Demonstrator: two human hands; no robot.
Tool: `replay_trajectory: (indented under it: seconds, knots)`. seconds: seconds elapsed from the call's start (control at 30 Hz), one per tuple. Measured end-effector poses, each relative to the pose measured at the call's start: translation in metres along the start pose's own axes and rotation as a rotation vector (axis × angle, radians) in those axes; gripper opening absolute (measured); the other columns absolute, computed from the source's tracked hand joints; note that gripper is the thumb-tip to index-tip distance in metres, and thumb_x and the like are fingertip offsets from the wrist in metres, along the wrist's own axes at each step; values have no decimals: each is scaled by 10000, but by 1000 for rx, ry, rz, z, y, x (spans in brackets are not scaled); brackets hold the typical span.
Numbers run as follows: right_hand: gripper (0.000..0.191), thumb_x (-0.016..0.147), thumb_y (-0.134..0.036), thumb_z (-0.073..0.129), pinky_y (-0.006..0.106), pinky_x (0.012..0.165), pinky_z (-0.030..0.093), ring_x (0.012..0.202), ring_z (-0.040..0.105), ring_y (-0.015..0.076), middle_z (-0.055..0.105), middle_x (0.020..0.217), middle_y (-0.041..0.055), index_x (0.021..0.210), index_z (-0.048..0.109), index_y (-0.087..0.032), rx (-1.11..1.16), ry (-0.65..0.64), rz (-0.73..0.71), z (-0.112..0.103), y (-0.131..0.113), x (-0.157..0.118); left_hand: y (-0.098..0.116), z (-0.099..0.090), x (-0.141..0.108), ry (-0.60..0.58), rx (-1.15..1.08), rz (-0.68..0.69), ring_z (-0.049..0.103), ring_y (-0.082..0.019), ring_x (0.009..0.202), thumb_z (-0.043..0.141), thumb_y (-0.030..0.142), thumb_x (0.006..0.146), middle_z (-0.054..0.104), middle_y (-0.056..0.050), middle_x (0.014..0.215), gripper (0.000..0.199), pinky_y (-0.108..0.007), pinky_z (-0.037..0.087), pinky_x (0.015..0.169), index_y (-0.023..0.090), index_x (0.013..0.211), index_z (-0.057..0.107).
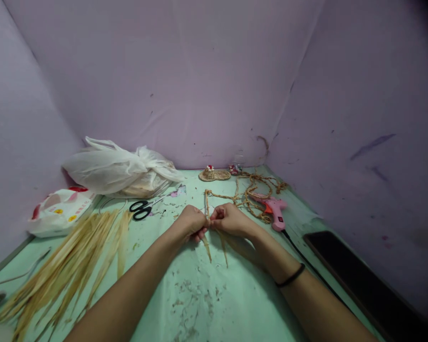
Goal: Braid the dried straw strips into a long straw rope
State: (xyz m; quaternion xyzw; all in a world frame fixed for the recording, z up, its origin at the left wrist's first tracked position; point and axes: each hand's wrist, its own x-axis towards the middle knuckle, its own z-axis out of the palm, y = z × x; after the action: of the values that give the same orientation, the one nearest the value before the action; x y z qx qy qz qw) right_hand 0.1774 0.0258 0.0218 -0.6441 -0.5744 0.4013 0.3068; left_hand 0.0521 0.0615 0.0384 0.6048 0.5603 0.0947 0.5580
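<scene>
Both hands meet at the near end of a twisted straw cord [207, 205]. My left hand [193, 221] is closed on the cord's end from the left. From the right, my right hand [228, 219] pinches the same spot with thumb and forefinger. Two loose straw ends [207, 251] hang below the fingers toward me. Beyond the hands, the cord bends right and runs into a loose coil of the same cord [258, 190]. The exact grip of the fingertips is partly hidden.
Dried straw strips [74, 256] lie at left, near black-handled scissors [141, 209]. White plastic bags [121, 168] stand behind. A small woven slipper [214, 175] sits by the back wall. At right are a pink glue gun [277, 211], its cable and a dark flat slab [356, 275].
</scene>
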Motion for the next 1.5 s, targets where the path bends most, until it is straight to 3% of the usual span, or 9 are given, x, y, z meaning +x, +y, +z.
replay_trajectory:
  seconds: [0.1,0.23,0.6,0.73,0.9,1.03,1.17,1.33,1.5]
  knots:
    - [61,580,-142,557,191,465,307,514,479,96,586,547,7,608,610,-131,-325,89,-89,0,-5,-4,-1,4,0,64,37,20,289,-71,242,480,112,554,345,37,282,140,-203,205,303,153,434,420]
    - [104,585,-182,560,219,467,291,544,514,131,619,590,52,625,651,-155,-587,191,-30,0,-18,-14,-2,4,1,61,12,-23,270,-60,242,479,125,538,331,37,275,138,-199,187,311,148,414,423]
    - [175,623,-195,528,236,468,268,557,527,149,634,613,65,669,696,-193,-730,119,-88,13,-40,-29,-12,-8,13,-88,-130,-25,281,-45,263,456,128,496,360,29,300,89,-179,139,297,130,409,442]
    - [157,644,-250,548,207,453,272,532,502,116,597,552,27,641,683,-169,-562,15,-70,-4,-34,-24,-14,-15,15,-173,-140,67,269,-35,275,498,147,499,371,48,337,59,-170,127,292,135,461,454]
    - [138,718,-192,507,183,506,379,566,535,105,614,653,56,728,614,-105,14,198,175,-18,-25,-10,-16,-21,17,-281,-195,119,252,-26,292,550,196,507,362,60,366,118,-168,96,295,145,489,445]
    - [78,733,-111,477,217,527,435,511,536,101,595,628,52,727,555,-110,443,-23,335,-5,-22,-8,-19,-21,18,-290,-190,149,251,-31,297,538,213,506,357,61,366,117,-176,104,305,152,498,438]
    - [120,710,-55,456,209,462,416,435,496,91,533,503,20,637,536,-107,570,-184,320,6,-21,-11,-20,-22,20,-272,-128,134,265,-32,308,559,258,505,366,61,370,148,-174,129,320,147,516,461]
    - [183,712,-16,430,138,316,175,343,294,17,481,472,2,565,515,-84,536,-159,308,4,-17,-7,-21,-23,20,-269,-58,125,268,-33,311,569,273,515,391,55,392,168,-177,130,324,120,580,544]
    - [206,739,-33,406,125,325,173,366,322,21,504,490,23,575,522,-78,593,-186,318,2,-8,-1,-19,-23,18,-333,-94,187,255,-32,312,554,240,529,395,49,400,161,-184,107,316,104,610,586]
